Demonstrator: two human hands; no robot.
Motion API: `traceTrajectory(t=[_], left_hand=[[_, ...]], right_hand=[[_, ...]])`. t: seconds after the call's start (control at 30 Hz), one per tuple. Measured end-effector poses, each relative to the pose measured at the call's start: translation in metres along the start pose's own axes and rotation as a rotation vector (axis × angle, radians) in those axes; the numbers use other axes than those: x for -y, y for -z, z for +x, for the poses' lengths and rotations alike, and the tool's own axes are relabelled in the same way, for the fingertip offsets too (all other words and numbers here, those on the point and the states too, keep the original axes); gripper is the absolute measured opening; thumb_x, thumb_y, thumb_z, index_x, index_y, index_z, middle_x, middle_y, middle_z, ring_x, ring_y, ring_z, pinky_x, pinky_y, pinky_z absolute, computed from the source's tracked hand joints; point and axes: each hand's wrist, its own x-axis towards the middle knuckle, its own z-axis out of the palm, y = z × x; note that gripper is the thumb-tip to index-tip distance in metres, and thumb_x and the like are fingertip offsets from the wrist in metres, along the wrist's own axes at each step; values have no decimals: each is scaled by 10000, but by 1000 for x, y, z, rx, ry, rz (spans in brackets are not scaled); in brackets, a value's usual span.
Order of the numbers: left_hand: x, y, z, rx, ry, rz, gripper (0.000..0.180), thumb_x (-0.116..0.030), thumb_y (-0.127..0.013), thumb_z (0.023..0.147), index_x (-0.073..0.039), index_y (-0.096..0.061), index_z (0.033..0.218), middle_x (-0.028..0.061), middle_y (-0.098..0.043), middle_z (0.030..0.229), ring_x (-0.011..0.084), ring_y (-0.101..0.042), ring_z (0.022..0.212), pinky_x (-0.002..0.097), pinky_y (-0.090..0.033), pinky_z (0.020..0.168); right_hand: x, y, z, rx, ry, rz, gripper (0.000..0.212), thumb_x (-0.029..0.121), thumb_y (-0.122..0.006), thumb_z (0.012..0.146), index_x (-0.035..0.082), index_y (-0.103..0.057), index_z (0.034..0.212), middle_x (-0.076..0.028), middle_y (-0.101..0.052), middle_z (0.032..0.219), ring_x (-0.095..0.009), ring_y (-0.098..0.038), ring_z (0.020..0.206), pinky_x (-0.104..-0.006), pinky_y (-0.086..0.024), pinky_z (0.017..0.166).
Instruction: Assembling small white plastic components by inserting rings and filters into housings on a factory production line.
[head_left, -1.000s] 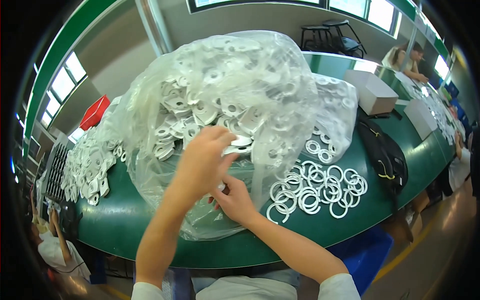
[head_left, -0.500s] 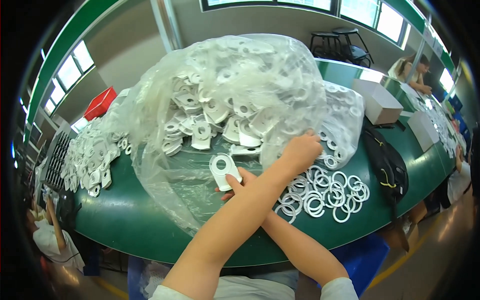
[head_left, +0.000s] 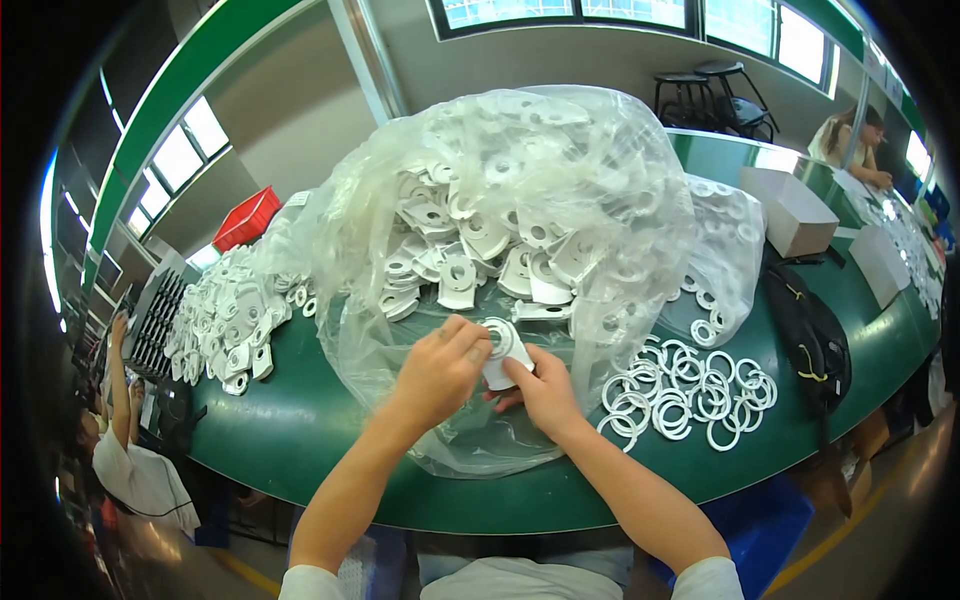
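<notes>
In front of the large bag, my right hand (head_left: 545, 388) grips a white plastic plate (head_left: 512, 368) with a round opening, thumb on its face and fingers underneath. My left hand (head_left: 443, 368) is closed against the plate's round end, its fingertips at the opening. Whatever those fingertips hold is hidden by the hand. To the right of my right hand lies a loose pile of white rings (head_left: 690, 392). Behind both hands, a big clear plastic bag (head_left: 350, 240) lies open toward me, filled with similar white plates (head_left: 457, 282).
A second clear bag with rings (head_left: 722, 290) stands at right, beside a black bag (head_left: 812, 335) and white boxes (head_left: 790, 215). More white parts (head_left: 230, 315) are heaped at left near a red bin (head_left: 247, 218). Other people sit along the green table (head_left: 300, 440).
My left hand has come back from the ring bag on the right to the plate, so my arms are no longer crossed. The plate stays in my right hand, and the view has shifted.
</notes>
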Motion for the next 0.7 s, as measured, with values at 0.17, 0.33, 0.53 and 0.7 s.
traceTrajectory(t=[0.17, 0.33, 0.53, 0.7], left_hand=[[-1, -7, -1, 86, -19, -4, 130, -4, -593, 706, -7, -560, 831, 64, -573, 904, 253, -549, 843, 340, -486, 675], [-4, -5, -3, 89, -8, -26, 166, 18, -603, 684, -12, -562, 842, 69, -571, 911, 258, -549, 849, 347, -487, 679], [-17, 6, -2, 26, 62, -153, 219, 26, -637, 638, -23, -590, 846, 68, -573, 912, 274, -552, 850, 354, -489, 673], [-57, 9, 24, -34, 34, -142, 251, -1, -654, 615, -56, -623, 858, 70, -574, 909, 263, -561, 849, 358, -488, 676]], right_hand=[[-7, 4, 2, -17, 24, -12, 219, 136, -459, 948, -25, -520, 1083, -121, -628, 885, -212, -655, 688, -271, -533, 544], [-6, 5, 0, -29, 59, -54, 207, 152, -476, 953, -3, -528, 1080, -107, -627, 870, -169, -630, 645, -264, -529, 539], [-3, -4, -1, -59, 99, -100, 167, 151, -535, 926, 2, -584, 982, -61, -626, 803, -131, -610, 618, -250, -517, 519], [-21, 5, 5, -84, 179, -160, 198, 199, -559, 904, 24, -601, 988, -36, -619, 782, -105, -598, 623, -252, -486, 543]])
